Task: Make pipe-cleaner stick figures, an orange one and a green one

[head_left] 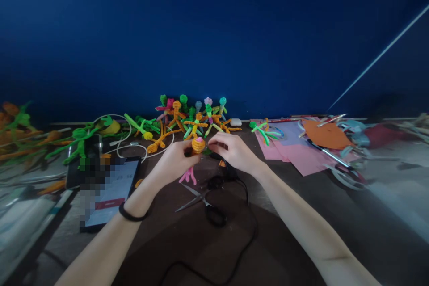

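My left hand (179, 159) is closed on a pipe-cleaner figure (198, 145). Its coiled orange head has a pink top, and pink strands (189, 176) hang below the fingers. Close by on the right, my right hand (231, 149) has its fingers curled together; whatever they pinch is too small to make out. A dark green bit (207, 152) shows by those fingertips. Beneath the hands lies a pair of scissors (197, 198) with black handles and spread blades. A black cord (250, 228) runs from under my right hand toward the front.
Several finished pipe-cleaner figures (194, 118) stand along the blue wall. At left are a phone (112, 196), a white cable (129, 136) and blurred pipe cleaners (20, 129). A white earbud case (236, 122) sits behind; pink paper (303, 161) and orange paper (326, 135) lie at right.
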The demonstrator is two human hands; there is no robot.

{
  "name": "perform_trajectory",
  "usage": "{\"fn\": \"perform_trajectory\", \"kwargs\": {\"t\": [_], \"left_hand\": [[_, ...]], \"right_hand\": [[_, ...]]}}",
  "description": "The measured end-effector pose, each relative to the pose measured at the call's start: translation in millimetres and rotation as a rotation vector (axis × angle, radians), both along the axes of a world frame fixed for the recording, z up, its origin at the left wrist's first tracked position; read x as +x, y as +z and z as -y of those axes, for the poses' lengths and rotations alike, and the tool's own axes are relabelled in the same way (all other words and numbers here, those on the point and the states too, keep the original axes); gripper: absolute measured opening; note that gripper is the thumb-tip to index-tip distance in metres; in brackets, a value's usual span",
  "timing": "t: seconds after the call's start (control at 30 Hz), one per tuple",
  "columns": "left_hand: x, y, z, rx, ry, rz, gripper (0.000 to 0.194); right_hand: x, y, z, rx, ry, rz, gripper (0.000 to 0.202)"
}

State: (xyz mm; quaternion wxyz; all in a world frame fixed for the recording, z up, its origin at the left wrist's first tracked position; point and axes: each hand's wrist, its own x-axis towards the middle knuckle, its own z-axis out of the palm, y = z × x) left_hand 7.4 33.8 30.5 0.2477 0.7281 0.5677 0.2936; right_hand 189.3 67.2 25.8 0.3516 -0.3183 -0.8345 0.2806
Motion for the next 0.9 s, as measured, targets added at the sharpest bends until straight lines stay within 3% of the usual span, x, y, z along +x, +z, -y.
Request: {"fn": "perform_trajectory", "kwargs": {"t": [0.27,0.47,0.63,0.77,0.9], "left_hand": [[0.5,5.0,4.5,-0.016,-0.115,0.118,0.021],[2.0,5.3,5.9,-0.079,-0.116,0.388,0.014],[5.8,7.2,8.3,-0.114,-0.084,0.579,0.014],[9.7,5.9,7.6,-0.102,0.033,0.628,0.016],[14.3,2.1,4.6,-0.105,0.111,0.713,0.017]], "right_hand": [[5.3,-1.8,-7.6,-0.644,0.21,-0.142,0.025],[0.4,-6.0,-4.5,-0.857,0.328,-0.389,0.022],[-7.8,-8.3,-0.1,-0.73,0.31,-0.551,0.022],[-11.0,-9.3,2.5,-0.453,0.121,-0.478,0.02],[-13.7,-10.1,8.0,-0.309,0.009,-0.367,0.014]]}}
